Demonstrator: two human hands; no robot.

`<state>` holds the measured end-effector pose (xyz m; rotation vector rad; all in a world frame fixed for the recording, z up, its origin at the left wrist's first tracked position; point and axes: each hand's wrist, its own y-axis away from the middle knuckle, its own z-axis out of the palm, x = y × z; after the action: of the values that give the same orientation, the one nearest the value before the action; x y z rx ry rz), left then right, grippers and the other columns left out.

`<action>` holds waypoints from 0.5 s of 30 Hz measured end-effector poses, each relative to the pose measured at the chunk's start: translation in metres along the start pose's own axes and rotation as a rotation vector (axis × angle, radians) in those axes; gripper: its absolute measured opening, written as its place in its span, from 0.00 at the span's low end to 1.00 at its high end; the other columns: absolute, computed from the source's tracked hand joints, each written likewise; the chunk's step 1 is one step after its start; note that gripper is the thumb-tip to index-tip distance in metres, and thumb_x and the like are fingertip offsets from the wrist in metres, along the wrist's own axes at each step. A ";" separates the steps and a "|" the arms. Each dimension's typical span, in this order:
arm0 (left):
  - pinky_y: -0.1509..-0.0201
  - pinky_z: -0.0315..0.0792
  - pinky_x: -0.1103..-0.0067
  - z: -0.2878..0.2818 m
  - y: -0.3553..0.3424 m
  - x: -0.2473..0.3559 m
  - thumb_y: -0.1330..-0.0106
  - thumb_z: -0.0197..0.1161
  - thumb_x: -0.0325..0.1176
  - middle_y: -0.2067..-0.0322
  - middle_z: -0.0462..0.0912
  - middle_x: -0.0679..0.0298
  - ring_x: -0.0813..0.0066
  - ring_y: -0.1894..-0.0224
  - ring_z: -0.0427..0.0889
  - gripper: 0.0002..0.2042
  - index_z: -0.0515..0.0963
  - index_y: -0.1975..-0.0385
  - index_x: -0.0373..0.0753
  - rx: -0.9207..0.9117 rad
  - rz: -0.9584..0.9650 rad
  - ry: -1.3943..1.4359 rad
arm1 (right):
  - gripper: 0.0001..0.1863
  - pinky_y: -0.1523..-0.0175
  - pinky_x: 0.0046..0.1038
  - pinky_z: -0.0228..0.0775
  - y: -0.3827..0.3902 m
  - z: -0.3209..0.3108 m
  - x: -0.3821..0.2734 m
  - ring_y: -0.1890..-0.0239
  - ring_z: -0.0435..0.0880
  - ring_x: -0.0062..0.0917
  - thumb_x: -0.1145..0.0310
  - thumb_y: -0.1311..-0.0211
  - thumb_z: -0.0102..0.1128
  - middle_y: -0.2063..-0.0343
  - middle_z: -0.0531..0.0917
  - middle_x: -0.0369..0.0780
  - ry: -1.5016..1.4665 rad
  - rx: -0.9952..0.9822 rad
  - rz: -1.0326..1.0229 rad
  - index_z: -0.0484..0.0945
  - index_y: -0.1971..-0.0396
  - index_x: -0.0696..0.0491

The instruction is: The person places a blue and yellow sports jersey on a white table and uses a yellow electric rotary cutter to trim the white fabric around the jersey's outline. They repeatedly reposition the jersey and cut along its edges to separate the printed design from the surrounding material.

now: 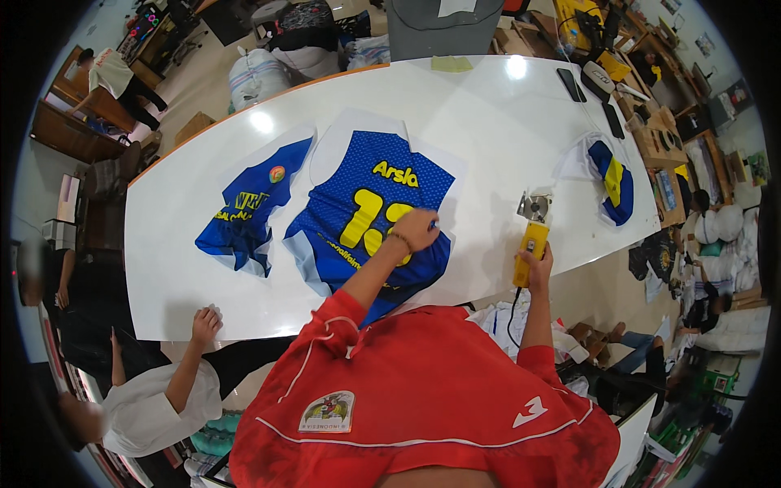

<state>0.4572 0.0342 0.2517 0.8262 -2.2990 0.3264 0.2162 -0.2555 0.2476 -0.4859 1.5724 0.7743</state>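
Observation:
A blue jersey panel [333, 207] with yellow lettering and a large number lies on the white table in front of me, with white margins around parts of it. My left hand [419, 230] rests on its right side, fingers curled together against the cloth. In my right hand [535, 267] is a yellow electric rotary cutter [532, 240], gripped by its body. Its round metal blade head points away from me, right of the panel and apart from it. A dark cord hangs from the cutter's near end.
Another blue cut piece [248, 203] lies left, and a blue-yellow piece [612, 183] far right. Phone-like black objects [571, 84] sit near the table's [488, 114] far right corner. At the left edge, a person's hand [207, 324] touches the table. Sacks [259, 77] stand beyond.

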 end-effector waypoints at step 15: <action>0.24 0.58 0.56 0.046 -0.133 0.000 0.35 0.67 0.59 0.28 0.67 0.51 0.45 0.27 0.64 0.35 0.75 0.35 0.42 -0.087 0.183 0.164 | 0.28 0.57 0.30 0.80 0.003 0.012 -0.009 0.64 0.86 0.28 0.77 0.49 0.69 0.62 0.83 0.41 -0.004 -0.002 0.036 0.73 0.45 0.58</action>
<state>0.5186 -0.0876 0.2189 0.5269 -2.2209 0.3584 0.2241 -0.2463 0.2566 -0.4575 1.5808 0.8038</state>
